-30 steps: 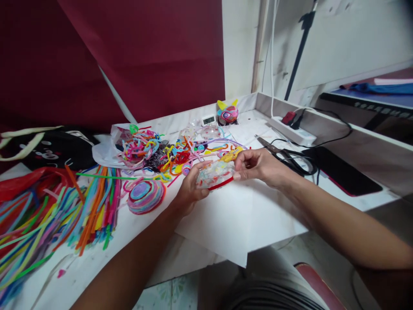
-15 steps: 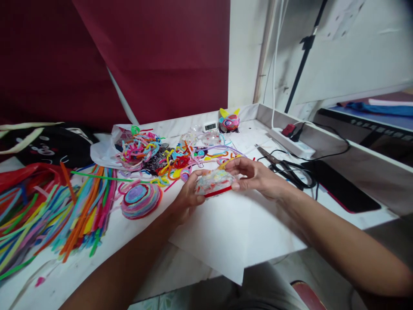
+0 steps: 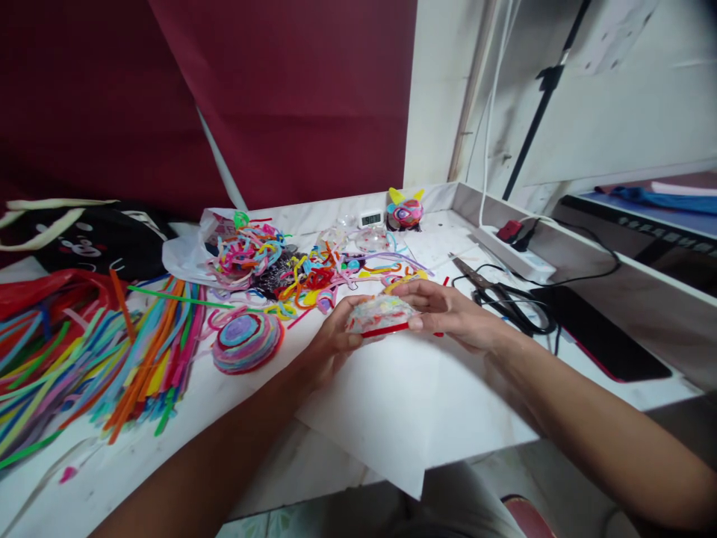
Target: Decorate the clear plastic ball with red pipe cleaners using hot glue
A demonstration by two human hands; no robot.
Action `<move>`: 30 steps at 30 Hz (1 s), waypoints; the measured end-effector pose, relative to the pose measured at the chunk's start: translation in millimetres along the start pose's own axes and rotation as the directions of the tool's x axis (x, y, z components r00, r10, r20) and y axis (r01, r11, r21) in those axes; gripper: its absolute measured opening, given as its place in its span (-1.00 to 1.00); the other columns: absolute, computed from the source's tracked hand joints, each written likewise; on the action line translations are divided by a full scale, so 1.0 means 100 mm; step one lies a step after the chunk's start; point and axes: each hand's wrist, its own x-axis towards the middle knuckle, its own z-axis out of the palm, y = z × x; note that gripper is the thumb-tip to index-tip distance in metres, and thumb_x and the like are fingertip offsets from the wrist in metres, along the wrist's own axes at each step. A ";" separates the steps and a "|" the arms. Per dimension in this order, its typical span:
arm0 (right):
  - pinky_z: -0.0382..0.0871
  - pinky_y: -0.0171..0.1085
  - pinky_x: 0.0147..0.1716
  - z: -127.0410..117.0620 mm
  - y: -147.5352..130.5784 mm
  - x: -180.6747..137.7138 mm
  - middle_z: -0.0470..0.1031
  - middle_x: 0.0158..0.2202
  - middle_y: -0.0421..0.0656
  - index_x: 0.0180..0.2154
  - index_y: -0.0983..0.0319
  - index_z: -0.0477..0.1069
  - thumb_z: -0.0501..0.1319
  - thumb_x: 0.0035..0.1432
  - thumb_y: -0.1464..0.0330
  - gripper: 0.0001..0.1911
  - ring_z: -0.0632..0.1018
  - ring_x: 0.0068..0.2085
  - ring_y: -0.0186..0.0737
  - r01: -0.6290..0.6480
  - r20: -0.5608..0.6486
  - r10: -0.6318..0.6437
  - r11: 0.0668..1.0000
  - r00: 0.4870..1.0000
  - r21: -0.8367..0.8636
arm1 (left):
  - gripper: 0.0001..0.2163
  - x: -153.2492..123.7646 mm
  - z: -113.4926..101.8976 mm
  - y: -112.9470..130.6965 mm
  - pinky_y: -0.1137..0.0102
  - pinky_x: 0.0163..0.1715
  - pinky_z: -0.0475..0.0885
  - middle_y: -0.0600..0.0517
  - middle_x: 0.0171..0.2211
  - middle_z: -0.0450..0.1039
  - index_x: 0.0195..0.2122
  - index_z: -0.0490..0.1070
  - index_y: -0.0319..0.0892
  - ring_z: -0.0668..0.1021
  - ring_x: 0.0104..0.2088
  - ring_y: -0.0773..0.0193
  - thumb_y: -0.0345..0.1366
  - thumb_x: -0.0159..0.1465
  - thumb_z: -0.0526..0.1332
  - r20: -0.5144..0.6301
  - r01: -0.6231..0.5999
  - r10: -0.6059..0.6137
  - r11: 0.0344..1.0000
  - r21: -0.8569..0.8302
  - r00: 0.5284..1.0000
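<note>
A small domed piece [image 3: 381, 315], whitish and half see-through with coloured flecks, is held above the white paper. Along its near lower edge runs a red pipe cleaner [image 3: 386, 329]. My left hand [image 3: 334, 332] grips the left end, thumb in front and fingers behind. On the opposite end my right hand [image 3: 445, 314] has its thumb pressed at the red edge and its fingers round the back. A short red end sticks out beneath and behind the right fingers. To the left on the table lies a dome of coiled, multicoloured pipe cleaners [image 3: 247, 340].
Bundled pipe cleaners [image 3: 151, 351] cover the left side, with a tangled heap [image 3: 252, 254] behind. Scissors [image 3: 498, 291], a phone [image 3: 602, 332] and a power strip [image 3: 518, 252] are at right. A small timer [image 3: 370, 219] and an eared colourful ball [image 3: 405, 212] stand at the back.
My view has shifted slightly, so the scene sits a little further right. Both hands keep their hold on the domed piece, and the right hand's fingers have shifted a little along it.
</note>
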 end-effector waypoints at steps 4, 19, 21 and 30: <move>0.36 -0.21 -0.12 0.01 0.01 -0.01 0.54 -0.14 -0.12 -0.09 0.20 0.32 0.42 -0.11 0.30 -0.48 0.54 -0.16 -0.20 -0.009 0.014 0.009 1.000 1.000 -0.013 | -0.46 0.00 -0.03 -0.02 0.06 0.05 0.37 -0.11 0.04 0.45 0.04 0.33 -0.11 0.49 0.04 -0.05 -0.29 0.00 0.36 0.020 0.010 -0.010 1.000 -0.019 1.000; 0.33 -0.14 -0.07 -0.03 0.04 0.00 0.52 -0.19 -0.14 -0.08 0.19 0.36 0.45 -0.14 0.29 -0.46 0.53 -0.15 -0.17 0.036 0.035 -0.036 0.999 0.999 -0.013 | -0.50 -0.01 -0.04 -0.05 0.02 0.07 0.34 -0.11 0.09 0.42 0.06 0.36 -0.08 0.47 0.07 -0.05 -0.31 0.05 0.34 0.058 -0.014 0.017 0.998 -0.055 0.998; 0.32 -0.13 -0.08 -0.03 0.04 0.00 0.51 -0.20 -0.14 -0.07 0.19 0.36 0.45 -0.14 0.29 -0.45 0.52 -0.14 -0.16 0.042 0.037 -0.041 0.999 0.998 -0.022 | -0.51 -0.01 -0.02 -0.03 0.05 0.06 0.35 -0.09 0.06 0.44 0.04 0.37 -0.09 0.49 0.05 -0.03 -0.30 0.04 0.34 0.054 -0.014 0.017 0.999 -0.052 0.998; 0.30 -0.11 -0.03 -0.02 0.04 0.01 0.49 -0.18 -0.14 -0.04 0.18 0.35 0.45 -0.15 0.28 -0.41 0.51 -0.09 -0.11 0.047 0.053 -0.045 0.999 0.998 -0.028 | -0.48 -0.02 0.02 0.00 0.12 0.01 0.38 -0.10 0.01 0.47 0.02 0.38 -0.12 0.49 0.02 0.00 -0.26 0.00 0.38 0.037 0.003 -0.001 0.998 -0.055 0.999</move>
